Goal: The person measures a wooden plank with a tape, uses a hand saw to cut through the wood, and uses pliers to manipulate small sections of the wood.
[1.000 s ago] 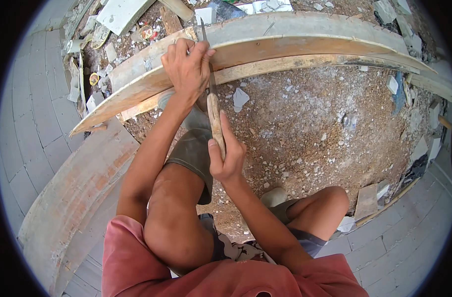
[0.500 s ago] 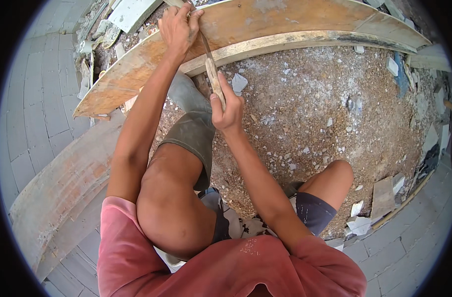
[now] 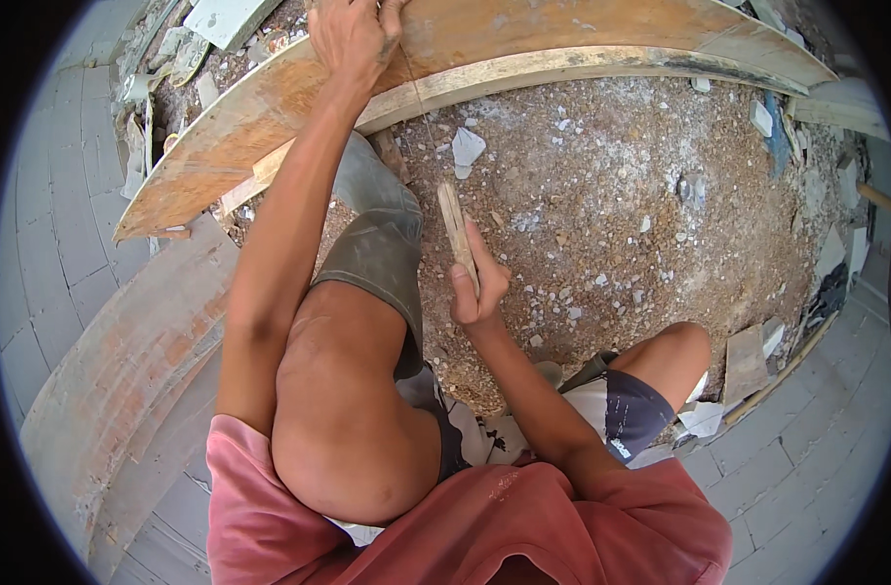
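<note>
My right hand (image 3: pixel 481 281) is closed around the pale, worn handle of a wooden-handled tool (image 3: pixel 452 219) above the gravel. A long, thin blade seems to run from the handle towards my left hand; seen nearly edge-on, it cannot be identified by kind. At the top edge of the view, my left hand (image 3: pixel 356 41) is bent over a curved wooden board (image 3: pixel 523 29), with its fingertips cut off by the frame. What those fingers grip is hidden. Along the board's near side runs a curved timber rib (image 3: pixel 582 70).
Gravelly ground (image 3: pixel 601 195) with white chips lies before me. A second curved panel (image 3: pixel 133 361) rests at left on grey paving (image 3: pixel 79 195). Broken slabs (image 3: pixel 748 366) lie at right, rubble (image 3: pixel 177 58) behind the board. My left boot (image 3: pixel 372 229) stands beside the board.
My right hand has drawn the tool's handle back towards my body and slightly right. My left hand stays at the board, now higher in view.
</note>
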Available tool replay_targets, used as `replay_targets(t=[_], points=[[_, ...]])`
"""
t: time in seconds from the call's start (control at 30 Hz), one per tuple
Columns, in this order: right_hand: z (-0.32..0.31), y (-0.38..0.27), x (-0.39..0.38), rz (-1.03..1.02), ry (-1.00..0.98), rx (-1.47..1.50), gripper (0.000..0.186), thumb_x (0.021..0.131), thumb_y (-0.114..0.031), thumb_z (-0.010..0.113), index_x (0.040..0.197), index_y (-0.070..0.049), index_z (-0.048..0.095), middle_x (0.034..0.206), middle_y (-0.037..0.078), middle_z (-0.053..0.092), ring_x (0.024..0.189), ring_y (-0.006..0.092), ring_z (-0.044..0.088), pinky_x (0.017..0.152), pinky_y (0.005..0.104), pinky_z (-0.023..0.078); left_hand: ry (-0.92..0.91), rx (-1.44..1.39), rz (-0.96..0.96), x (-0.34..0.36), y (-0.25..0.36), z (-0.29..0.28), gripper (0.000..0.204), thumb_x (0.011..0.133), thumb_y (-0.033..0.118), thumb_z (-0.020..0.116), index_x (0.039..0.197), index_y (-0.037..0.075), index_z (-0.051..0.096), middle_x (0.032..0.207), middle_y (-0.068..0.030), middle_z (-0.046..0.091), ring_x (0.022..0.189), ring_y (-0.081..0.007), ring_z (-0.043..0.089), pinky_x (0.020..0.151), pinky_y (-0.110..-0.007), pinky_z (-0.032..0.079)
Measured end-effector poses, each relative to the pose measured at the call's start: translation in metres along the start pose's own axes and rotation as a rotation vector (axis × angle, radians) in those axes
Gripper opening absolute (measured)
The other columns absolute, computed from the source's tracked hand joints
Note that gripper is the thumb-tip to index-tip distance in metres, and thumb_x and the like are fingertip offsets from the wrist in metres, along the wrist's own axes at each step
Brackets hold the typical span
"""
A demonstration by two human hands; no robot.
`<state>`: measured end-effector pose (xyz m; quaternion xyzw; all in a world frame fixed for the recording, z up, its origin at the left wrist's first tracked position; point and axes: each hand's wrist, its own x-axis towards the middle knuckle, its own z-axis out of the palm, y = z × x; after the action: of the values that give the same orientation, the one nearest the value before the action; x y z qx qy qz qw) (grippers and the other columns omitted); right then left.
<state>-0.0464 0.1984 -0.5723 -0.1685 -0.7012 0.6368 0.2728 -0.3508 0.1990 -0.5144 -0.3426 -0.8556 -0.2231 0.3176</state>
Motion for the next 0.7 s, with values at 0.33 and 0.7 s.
replay_targets(t=[0.33, 0.7], points=[[0.010, 0.020, -0.007, -0.138, 0.061, 0.022, 0.050, 0.084, -0.008, 0.050, 0.129, 0.014, 0.049, 0.112, 0.032, 0.063, 0.089, 0.0306, 0.072, 0.072, 0.0305, 0.054, 0.002, 0.075, 0.026, 0.003, -0.010, -0.001, 0.015, 0.081, 0.021, 0.069, 0.083, 0.009, 0.061, 0.081, -0.0093, 0.054, 0.079, -0.0290, 0.052, 0.070, -0.042, 0.036], [0.030, 0.018, 0.029, -0.079, 0.063, 0.011, 0.053, 0.084, -0.011, 0.054, 0.133, 0.011, 0.049, 0.105, 0.030, 0.065, 0.075, 0.0284, 0.071, 0.068, 0.0339, 0.054, -0.010, 0.050, -0.057, 0.003, -0.010, 0.010, 0.017, 0.080, 0.023, 0.069, 0.084, 0.009, 0.061, 0.079, -0.0091, 0.054, 0.080, -0.0288, 0.052, 0.070, -0.041, 0.036]])
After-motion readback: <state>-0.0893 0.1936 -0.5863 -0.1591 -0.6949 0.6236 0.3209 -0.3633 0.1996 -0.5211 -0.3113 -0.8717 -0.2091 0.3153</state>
